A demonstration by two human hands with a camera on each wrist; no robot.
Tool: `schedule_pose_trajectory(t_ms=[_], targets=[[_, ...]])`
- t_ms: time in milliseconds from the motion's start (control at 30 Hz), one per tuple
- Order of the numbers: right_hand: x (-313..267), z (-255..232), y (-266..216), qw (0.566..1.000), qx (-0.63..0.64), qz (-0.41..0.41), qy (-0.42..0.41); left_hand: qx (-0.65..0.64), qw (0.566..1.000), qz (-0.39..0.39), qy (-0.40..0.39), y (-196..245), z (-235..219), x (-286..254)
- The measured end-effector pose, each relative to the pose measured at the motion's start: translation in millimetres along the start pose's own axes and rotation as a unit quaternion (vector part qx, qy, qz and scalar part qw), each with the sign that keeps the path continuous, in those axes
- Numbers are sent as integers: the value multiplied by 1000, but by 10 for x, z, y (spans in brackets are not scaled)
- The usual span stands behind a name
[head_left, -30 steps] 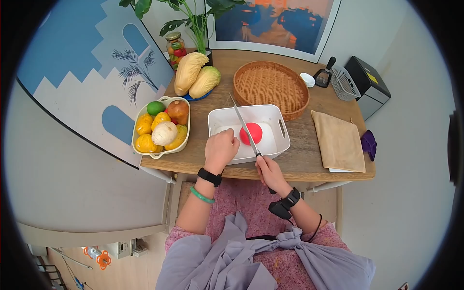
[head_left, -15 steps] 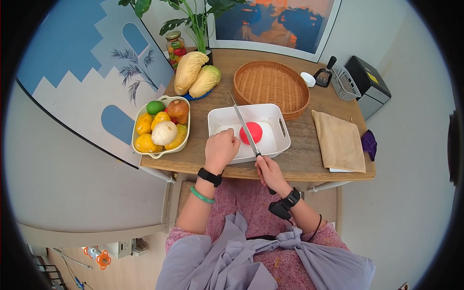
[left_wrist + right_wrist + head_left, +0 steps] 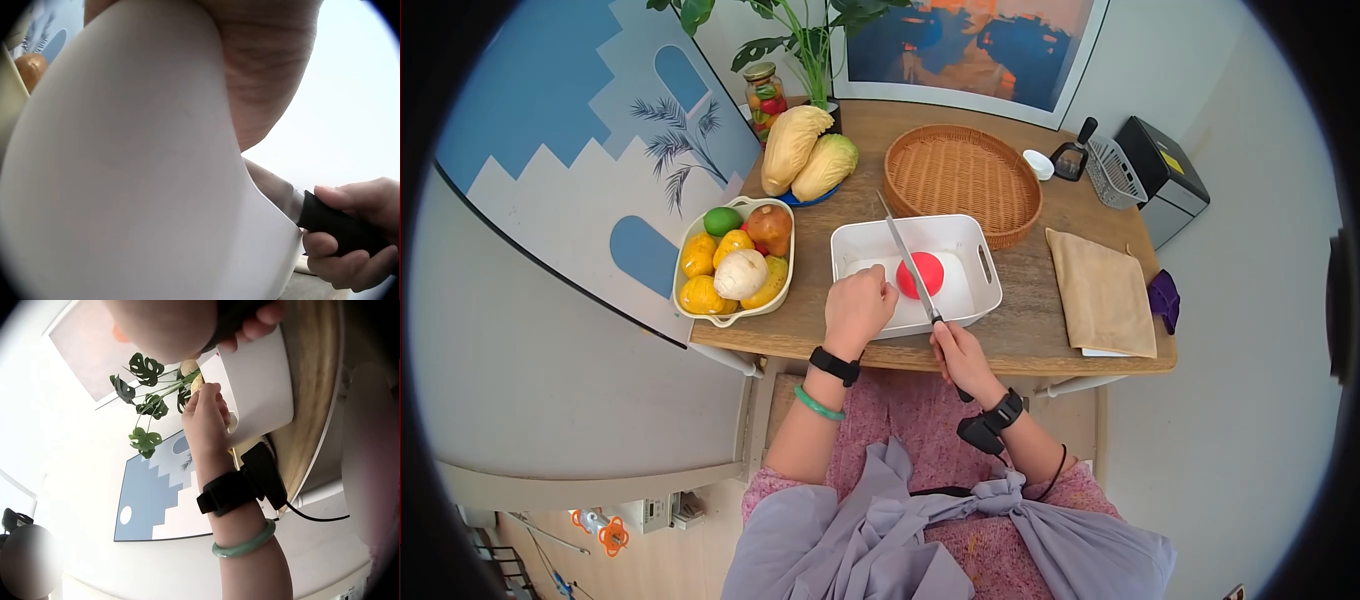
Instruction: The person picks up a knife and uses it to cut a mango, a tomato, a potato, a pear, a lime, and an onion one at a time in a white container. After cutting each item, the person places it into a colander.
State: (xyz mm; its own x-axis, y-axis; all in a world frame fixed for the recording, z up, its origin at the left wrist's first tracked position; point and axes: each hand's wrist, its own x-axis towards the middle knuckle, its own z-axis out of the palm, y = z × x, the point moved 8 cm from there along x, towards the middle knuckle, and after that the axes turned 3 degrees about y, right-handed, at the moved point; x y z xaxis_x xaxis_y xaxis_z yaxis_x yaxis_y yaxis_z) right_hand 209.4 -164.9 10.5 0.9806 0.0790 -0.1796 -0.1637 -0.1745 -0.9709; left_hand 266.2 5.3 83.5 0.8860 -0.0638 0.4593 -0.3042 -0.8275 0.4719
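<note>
In the head view a white bin (image 3: 978,258) with handle cutouts sits near the table's front edge, a round red thing (image 3: 931,272) on its floor. My right hand (image 3: 965,362) grips the black handle of a long knife (image 3: 907,258), its blade slanting over the bin and the red thing. The left wrist view shows the right hand (image 3: 359,240) wrapped round the handle (image 3: 337,225). My left hand (image 3: 858,308), fingers curled, rests at the bin's front left rim. In the right wrist view the left hand (image 3: 206,415) has bent fingers and nothing visible in them.
A basket (image 3: 788,290) of fruit and vegetables stands left, cabbages (image 3: 790,150) behind it. A wicker tray (image 3: 960,175) lies behind the bin. Folded tan cloth (image 3: 1100,290) is at right, with a white dish (image 3: 1037,165), grey basket (image 3: 1114,172) and black box (image 3: 1162,165) farther back.
</note>
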Motion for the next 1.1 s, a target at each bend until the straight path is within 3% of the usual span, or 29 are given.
schedule_pose_trajectory(t_ms=[1100], targets=[[-13, -116, 15, 1000, 26, 7, 9, 9, 1000, -3, -9, -13, 18, 0]])
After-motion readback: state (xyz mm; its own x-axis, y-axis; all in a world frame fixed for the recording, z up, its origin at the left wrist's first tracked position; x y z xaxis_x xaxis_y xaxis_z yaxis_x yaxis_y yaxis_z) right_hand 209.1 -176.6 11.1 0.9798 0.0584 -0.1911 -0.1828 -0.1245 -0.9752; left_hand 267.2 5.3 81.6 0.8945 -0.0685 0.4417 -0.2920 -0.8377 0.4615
